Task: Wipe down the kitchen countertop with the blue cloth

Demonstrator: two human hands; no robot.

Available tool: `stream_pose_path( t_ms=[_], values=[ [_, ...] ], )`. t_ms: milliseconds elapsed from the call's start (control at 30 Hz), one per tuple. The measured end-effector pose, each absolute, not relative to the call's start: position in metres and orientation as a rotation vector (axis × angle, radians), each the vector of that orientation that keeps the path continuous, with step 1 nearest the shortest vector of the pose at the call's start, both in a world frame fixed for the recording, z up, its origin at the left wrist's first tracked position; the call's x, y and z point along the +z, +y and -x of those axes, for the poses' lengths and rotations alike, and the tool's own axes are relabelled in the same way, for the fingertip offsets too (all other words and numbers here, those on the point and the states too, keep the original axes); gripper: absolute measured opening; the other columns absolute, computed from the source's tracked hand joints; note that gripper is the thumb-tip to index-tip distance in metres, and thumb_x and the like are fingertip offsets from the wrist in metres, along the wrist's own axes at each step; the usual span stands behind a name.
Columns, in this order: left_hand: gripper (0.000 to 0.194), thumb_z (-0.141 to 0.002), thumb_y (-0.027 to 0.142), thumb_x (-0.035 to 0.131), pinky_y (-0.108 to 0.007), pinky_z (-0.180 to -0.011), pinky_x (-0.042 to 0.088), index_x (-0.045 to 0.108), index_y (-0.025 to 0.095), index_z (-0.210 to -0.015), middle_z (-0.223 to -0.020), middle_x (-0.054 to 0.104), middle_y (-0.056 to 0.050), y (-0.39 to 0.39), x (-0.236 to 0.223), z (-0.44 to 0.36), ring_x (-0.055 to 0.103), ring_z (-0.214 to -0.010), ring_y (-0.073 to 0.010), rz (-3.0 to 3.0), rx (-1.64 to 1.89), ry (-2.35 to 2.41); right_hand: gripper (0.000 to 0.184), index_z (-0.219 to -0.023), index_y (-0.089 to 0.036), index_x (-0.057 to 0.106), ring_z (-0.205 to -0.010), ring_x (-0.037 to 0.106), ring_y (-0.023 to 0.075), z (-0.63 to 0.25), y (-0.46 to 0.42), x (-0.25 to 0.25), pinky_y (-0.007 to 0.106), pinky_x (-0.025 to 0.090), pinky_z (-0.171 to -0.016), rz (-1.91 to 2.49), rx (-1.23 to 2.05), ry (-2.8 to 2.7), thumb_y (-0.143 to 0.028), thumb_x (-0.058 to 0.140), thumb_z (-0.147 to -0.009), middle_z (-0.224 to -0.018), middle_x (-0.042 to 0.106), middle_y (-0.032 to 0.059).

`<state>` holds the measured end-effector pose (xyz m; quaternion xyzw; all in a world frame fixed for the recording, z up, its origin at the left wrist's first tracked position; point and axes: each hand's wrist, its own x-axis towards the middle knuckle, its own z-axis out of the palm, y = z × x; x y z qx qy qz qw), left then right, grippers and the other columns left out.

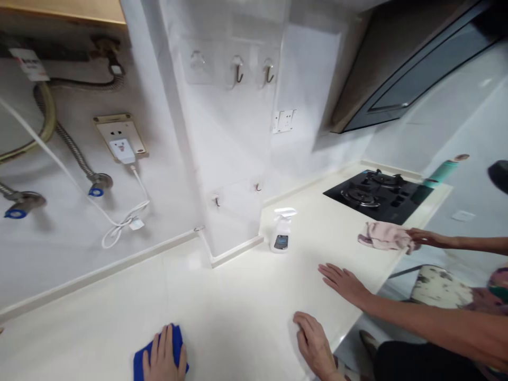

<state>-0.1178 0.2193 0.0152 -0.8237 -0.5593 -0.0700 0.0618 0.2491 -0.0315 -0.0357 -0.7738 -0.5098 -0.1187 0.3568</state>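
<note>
**A:** Wearer's hands first. Left?

**B:** The left hand (162,355) lies palm down on a folded blue fabric cloth (175,341), at the lower edge of the view. Its grip is spread, fingers apart and pressing down, with no pinch. The cloth sits on the smooth cream stone worktop (226,296).

**A:** Right?

**B:** The right hand (313,338) rests directly on the worktop, well apart from the cloth. Its grip is loosely open, fingers slightly curled, holding nothing.

**A:** Second person?

**B:** Two forearms enter from the right. A co-worker's near hand (344,283) lies flat on the worktop, fingers spread. A co-worker's far hand (426,238) holds the edge of a crumpled pale pink cloth (383,236).

**A:** Other items?

**B:** A white plastic trigger spray bottle (282,231) with a dark label stands upright near the wall corner. A black glass two-burner gas hob (377,194) is set into the worktop just beyond the pink cloth, below a dark angled range hood (413,69).

**A:** Wall?

**B:** Metal wall hooks (238,71) sit above the spray bottle. To the left are a white wall socket (121,138) with a plugged-in white cable (127,222) and braided steel hoses (75,140) ending in blue-handled valves (97,185).
</note>
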Motion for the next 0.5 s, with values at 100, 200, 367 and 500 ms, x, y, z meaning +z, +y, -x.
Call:
stream_pose_path(
  t_ms=[100,200,367,500],
  values=[
    [0.063,-0.093,0.039,0.025,-0.052,-0.122,0.018,0.037,0.014,-0.149,-0.154,0.044,-0.009,0.235,0.023,0.104,0.032,-0.145,-0.0280,2.448,-0.256,-1.758,0.030,-0.114,-0.023,0.055,-0.106,0.061,0.0244,-0.250,-0.034,-0.040,0.046,0.053,-0.090,2.012,-0.279,-1.333,-0.012,0.045,-0.087,-0.113,0.063,0.0102],
    [0.061,-0.094,0.039,0.028,-0.053,-0.122,0.017,0.038,0.014,-0.148,-0.154,0.045,-0.012,0.258,0.030,0.088,0.032,-0.144,-0.0291,2.448,-0.302,-1.804,0.029,-0.114,-0.023,0.055,-0.106,0.062,0.0250,-0.251,-0.036,-0.044,0.047,0.053,-0.090,2.034,-0.278,-1.348,-0.014,0.045,-0.088,-0.114,0.064,0.0106],
    [0.061,-0.094,0.039,0.032,-0.057,-0.119,0.020,0.040,0.011,-0.147,-0.152,0.046,-0.015,0.305,0.031,0.062,0.034,-0.142,-0.0326,2.439,-0.376,-1.814,0.028,-0.113,-0.024,0.057,-0.100,0.066,0.0254,-0.258,-0.036,-0.047,0.043,0.057,-0.083,2.021,-0.398,-1.424,-0.018,0.049,-0.087,-0.110,0.067,0.0102],
    [0.060,-0.094,0.039,0.033,-0.059,-0.119,0.019,0.042,0.011,-0.146,-0.151,0.047,-0.015,0.346,0.025,0.037,0.035,-0.141,-0.0332,2.477,-0.468,-1.705,0.029,-0.112,-0.026,0.060,-0.099,0.068,0.0259,-0.261,-0.036,-0.044,0.041,0.059,-0.080,2.042,-0.373,-1.413,-0.019,0.052,-0.084,-0.110,0.068,0.0086]
  ],
)
